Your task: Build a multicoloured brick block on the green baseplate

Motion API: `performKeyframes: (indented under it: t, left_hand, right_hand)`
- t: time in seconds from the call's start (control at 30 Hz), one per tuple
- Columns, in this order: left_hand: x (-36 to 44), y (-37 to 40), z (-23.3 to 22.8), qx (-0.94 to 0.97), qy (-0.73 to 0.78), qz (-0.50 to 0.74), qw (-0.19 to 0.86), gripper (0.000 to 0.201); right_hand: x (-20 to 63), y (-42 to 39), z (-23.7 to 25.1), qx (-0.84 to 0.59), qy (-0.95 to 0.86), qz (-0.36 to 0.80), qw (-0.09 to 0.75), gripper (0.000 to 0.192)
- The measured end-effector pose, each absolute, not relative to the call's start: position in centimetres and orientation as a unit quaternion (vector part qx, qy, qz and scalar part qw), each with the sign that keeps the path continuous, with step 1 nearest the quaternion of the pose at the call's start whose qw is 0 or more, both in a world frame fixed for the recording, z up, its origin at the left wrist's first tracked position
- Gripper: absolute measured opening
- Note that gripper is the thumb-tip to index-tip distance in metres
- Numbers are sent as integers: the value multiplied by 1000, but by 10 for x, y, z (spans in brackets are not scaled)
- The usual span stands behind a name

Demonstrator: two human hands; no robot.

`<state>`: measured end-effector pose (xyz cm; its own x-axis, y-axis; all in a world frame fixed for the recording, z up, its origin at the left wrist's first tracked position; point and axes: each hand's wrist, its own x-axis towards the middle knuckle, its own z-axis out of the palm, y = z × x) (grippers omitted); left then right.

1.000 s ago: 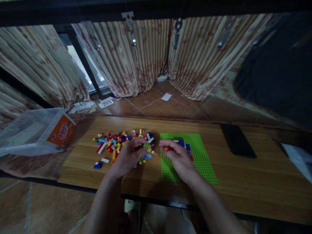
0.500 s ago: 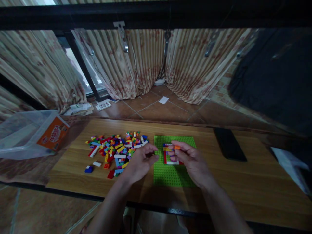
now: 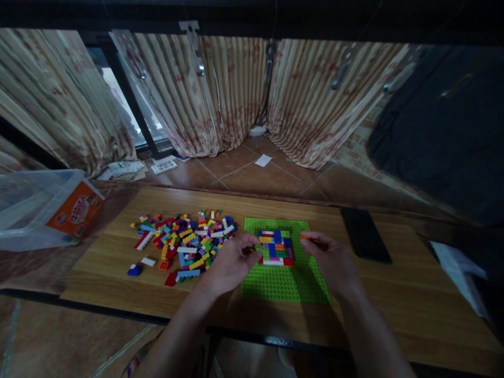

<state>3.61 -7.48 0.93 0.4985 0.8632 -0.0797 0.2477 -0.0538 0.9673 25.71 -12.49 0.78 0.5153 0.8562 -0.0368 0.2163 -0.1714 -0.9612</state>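
Green baseplate (image 3: 281, 287): bears brick block (image 3: 277, 248) between both hands.
Right hand (image 3: 333, 262): fingertips pinch orange brick (image 3: 303, 238), baseplate's right edge.
Left hand (image 3: 233, 264): fingers slightly parted, baseplate's left side; cannot tell hold.

Right hand (image 3: 333, 262): moving rightward off the brick build (image 3: 279, 253), now hovering over the right edge of the green baseplate (image 3: 271, 287)
Orange brick (image 3: 303, 237): travelling rightward in the right fingers, leaving its earlier place above the build
Brick build: showing nearly all its top, no longer hiding under the right hand
Left hand (image 3: 231, 265): shifting from the loose bricks (image 3: 189, 241) toward the build's left edge
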Motion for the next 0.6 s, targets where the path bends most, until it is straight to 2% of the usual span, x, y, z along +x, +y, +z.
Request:
performKeyframes:
  t: [0.3, 0.5, 0.6]
  left_hand:
    - [37, -74, 8, 686, 413, 270, 535, 13]
    - [35, -74, 7, 689, 410, 274, 531, 13]
    - [35, -74, 7, 697, 410, 273, 521, 13]
  right_hand:
    - [239, -120, 4, -712, -392, 331, 478, 30]
    - [234, -118, 5, -760, -468, 216, 395, 27]
    - [233, -118, 7, -769, -481, 196, 372, 29]
